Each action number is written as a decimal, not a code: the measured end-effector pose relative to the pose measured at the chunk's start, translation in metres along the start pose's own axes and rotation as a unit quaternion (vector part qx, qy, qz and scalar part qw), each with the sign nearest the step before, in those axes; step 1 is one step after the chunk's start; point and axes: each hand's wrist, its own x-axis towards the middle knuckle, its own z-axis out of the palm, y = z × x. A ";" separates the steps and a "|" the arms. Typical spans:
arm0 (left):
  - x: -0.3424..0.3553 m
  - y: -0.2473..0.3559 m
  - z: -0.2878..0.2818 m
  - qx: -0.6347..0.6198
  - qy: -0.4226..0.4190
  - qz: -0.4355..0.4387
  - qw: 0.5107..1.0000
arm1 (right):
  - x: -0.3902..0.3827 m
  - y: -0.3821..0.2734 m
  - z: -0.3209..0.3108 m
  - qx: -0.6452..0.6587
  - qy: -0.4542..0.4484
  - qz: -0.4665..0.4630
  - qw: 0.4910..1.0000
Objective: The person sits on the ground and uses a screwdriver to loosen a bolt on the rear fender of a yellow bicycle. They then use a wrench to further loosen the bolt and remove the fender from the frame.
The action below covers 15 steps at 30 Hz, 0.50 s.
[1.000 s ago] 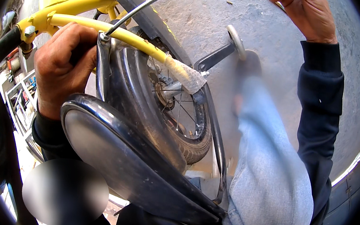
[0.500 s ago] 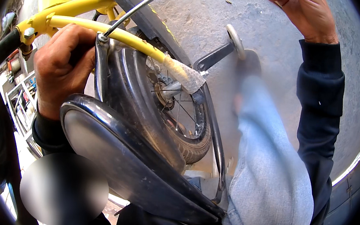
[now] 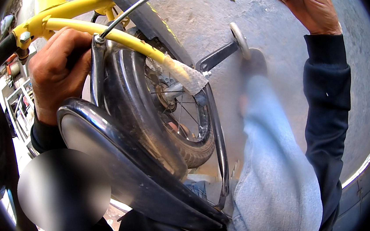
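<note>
My left hand [image 3: 59,70] is closed at the joint between a yellow bicycle frame tube [image 3: 130,41] and a black metal stay [image 3: 97,70]. Its fingertips are hidden behind the stay. A thin metal rod [image 3: 135,9] stands on the bolt head at the stay's top and runs out past the upper edge. My right hand [image 3: 313,13] is raised at the top right, fingers curled and mostly cut off; what they hold is hidden. Below the tube sit the tyred wheel [image 3: 125,97] and a black fender-like curved part [image 3: 144,173].
Clear wrap [image 3: 192,79] covers the tube's end by the wheel hub. A crank arm [image 3: 218,57] with a grey ring-shaped end juts toward my foot. My leg in light jeans [image 3: 277,167] stands to the right, on grey concrete floor [image 3: 202,20]. A white metal rack [image 3: 19,101] is at left.
The whole view has shifted slightly, so the bicycle and both hands sit a little further left. My left hand keeps its place at the stay, and the rod still meets the bolt.
</note>
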 end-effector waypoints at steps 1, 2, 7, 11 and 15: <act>0.000 -0.001 0.001 0.006 0.003 0.007 1.000 | -0.001 -0.002 0.002 -0.003 0.007 0.001 1.000; 0.000 -0.001 0.001 0.013 0.007 0.014 1.000 | -0.001 -0.003 0.004 -0.005 0.013 0.000 1.000; -0.002 0.001 -0.002 0.038 0.010 0.008 0.999 | 0.003 0.002 -0.005 -0.011 -0.023 -0.033 0.999; -0.005 0.002 -0.002 0.040 0.021 0.007 0.999 | 0.003 0.006 -0.001 0.016 -0.005 -0.034 0.999; 0.001 0.001 0.002 0.025 0.022 0.017 0.999 | -0.004 -0.008 -0.002 0.011 0.000 -0.052 0.999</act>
